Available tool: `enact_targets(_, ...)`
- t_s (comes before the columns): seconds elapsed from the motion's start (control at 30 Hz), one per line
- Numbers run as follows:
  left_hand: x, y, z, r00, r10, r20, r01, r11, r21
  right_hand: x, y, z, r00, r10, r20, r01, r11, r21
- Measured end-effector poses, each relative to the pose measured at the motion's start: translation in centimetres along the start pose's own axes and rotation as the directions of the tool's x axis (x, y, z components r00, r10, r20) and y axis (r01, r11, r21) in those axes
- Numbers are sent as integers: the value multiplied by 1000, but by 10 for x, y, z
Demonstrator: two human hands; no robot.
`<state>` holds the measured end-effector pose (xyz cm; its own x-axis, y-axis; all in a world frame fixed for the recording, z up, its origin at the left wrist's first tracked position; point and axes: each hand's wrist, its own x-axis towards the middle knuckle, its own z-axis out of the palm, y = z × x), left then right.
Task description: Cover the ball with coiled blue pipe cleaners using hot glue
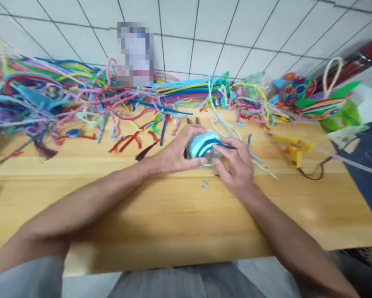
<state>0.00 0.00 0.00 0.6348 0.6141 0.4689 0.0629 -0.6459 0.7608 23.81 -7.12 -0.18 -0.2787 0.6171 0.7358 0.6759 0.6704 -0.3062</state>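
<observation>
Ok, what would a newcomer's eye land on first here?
Probably the ball striped in blues and pale green, between the left hand and right hand. Next, the colorful tangle of fuzzy stems along the tiled wall, and the yellow glue gun at right.

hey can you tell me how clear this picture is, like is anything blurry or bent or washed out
Head view: wide-angle stretching toward the edges, forearms smeared, both hands slightly soft; pale glare on the tabletop at right; pixelated patch over the upright item by the tiled wall.
</observation>
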Motion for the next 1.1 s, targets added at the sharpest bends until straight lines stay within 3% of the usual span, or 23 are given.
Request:
enact_targets(0.2, 3, 15, -11, 989, -137, 53, 139, 990, -32, -2, -9, 1, 999, -34, 28, 34, 999, -15)
enact_targets(0.37, 3, 15, -11, 990, -132, 48, 131, 991, 20, -1, -8, 2, 999, -49, 8, 49, 999, -11)
enact_targets(0.93, -12, 4, 16, 976, -115, -184, 125, 991, 45, 0, -4, -2, 1000, 19, 6, -19, 999, -36)
enact_targets(1.1, -8, 8, 9, 993, -63, -103, 82, 977, 195, 1, -4, -2, 1000, 25, 13, -24, 1000, -18)
